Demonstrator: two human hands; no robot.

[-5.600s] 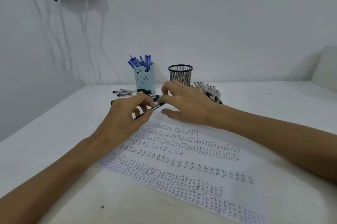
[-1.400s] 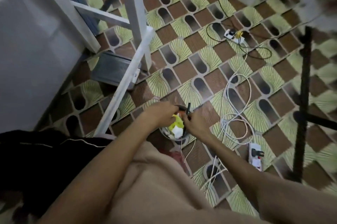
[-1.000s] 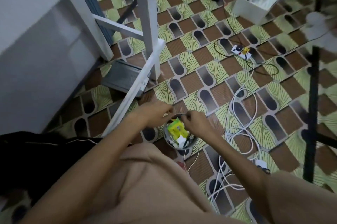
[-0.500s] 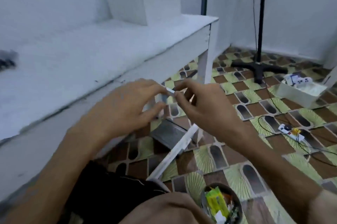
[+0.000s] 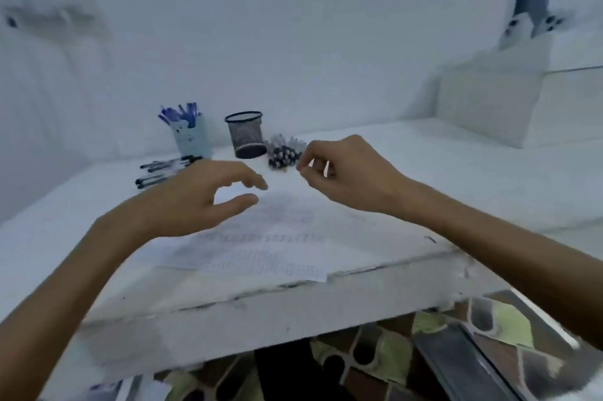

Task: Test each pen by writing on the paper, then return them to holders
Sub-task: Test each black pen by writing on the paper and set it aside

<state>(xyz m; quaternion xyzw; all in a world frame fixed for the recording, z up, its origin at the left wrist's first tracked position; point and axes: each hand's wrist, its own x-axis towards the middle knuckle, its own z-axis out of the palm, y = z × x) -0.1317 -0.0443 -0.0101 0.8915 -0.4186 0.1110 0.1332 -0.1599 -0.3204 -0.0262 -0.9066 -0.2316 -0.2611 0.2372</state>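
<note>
Head view: left hand (image 5: 195, 198) loose, empty; right hand (image 5: 346, 172) pinched, contents unclear. Paper (image 5: 261, 237) filled; pens (image 5: 284, 154) loose, mesh holder (image 5: 245, 134) looks empty.

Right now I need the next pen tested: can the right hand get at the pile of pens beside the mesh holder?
Probably yes: the right hand hovers just beside the pile of pens, with nothing between them.
</note>
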